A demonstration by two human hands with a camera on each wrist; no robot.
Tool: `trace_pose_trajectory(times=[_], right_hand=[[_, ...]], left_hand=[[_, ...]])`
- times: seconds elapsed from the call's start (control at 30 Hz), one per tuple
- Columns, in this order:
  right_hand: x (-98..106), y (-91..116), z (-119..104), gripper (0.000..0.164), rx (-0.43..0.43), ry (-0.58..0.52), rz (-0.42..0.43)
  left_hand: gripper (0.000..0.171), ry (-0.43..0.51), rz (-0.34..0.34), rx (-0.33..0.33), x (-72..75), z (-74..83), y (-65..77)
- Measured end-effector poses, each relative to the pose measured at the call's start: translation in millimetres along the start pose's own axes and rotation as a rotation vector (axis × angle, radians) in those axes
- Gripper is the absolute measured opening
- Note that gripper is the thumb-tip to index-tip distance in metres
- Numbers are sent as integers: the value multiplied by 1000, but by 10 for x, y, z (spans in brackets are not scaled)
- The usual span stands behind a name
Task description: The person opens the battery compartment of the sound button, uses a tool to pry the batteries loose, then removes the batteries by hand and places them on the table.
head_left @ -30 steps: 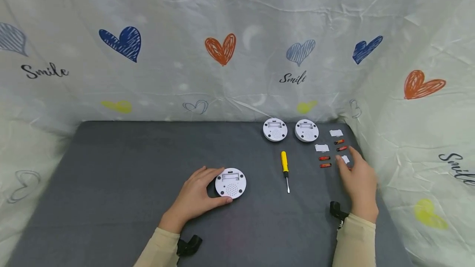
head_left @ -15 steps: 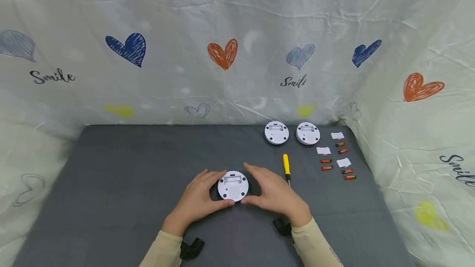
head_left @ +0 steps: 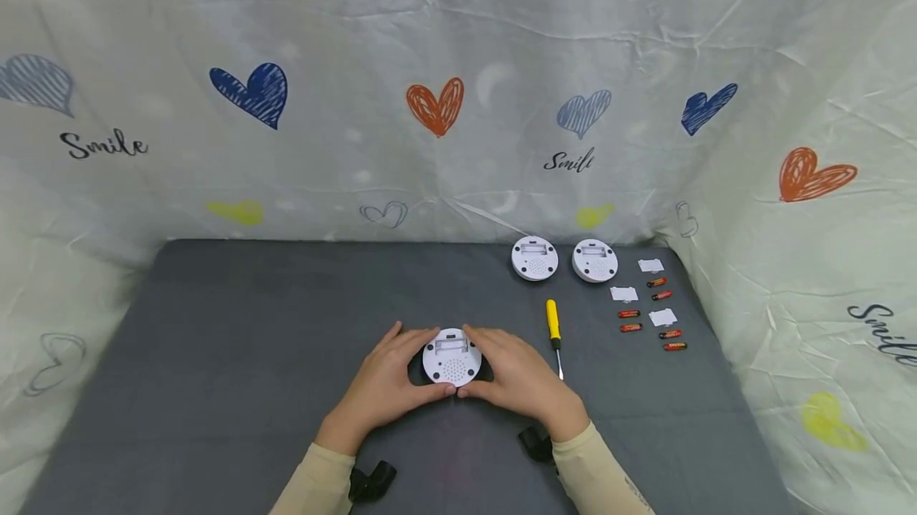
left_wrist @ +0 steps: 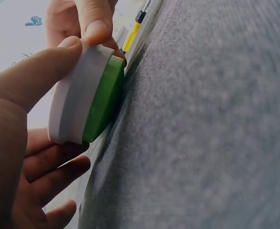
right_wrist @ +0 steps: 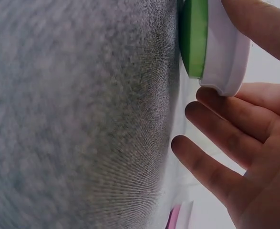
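Note:
A round white device [head_left: 452,368] with a battery compartment, small sound holes and dark feet lies back side up on the grey table. Its battery slot looks bare. From the left, my left hand [head_left: 390,376] grips its rim between thumb and fingers. My right hand [head_left: 521,378] holds the opposite rim the same way, the thumbs almost meeting at the near edge. In the left wrist view, the device's green face [left_wrist: 104,102] points down at the cloth. The right wrist view shows my right hand [right_wrist: 259,138] with thumb and a finger on the white body [right_wrist: 225,47].
A yellow-handled screwdriver [head_left: 552,324] lies right of the hands. Two similar devices [head_left: 534,259] sit at the back edge. Three white battery covers [head_left: 623,294] and several red batteries [head_left: 631,328] lie at the right of the grey table [head_left: 251,356]. A printed curtain [head_left: 344,141] hangs behind.
My right hand has moved left from beside the batteries and covers to the device and now holds its right rim. My left hand has kept its grip on the left rim.

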State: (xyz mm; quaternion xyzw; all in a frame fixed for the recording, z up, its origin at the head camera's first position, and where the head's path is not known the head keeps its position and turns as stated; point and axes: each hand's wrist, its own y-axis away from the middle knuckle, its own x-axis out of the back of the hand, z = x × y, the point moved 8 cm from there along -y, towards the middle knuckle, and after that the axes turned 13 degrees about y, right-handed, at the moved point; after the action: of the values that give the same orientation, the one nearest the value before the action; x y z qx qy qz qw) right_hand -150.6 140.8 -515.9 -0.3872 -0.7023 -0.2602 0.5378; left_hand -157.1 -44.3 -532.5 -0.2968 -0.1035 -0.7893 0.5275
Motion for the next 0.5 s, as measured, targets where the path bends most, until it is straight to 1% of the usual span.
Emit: trace_pose_trajectory(times=[0.23,0.5], right_hand=[[42,-43,55,92,-7,-27,25],[41,-139,186,89,-30,-23,40]], left_hand=[[94,-25,3,6,21,32,-89],[93,-64,-16,-8,28,20,-283]])
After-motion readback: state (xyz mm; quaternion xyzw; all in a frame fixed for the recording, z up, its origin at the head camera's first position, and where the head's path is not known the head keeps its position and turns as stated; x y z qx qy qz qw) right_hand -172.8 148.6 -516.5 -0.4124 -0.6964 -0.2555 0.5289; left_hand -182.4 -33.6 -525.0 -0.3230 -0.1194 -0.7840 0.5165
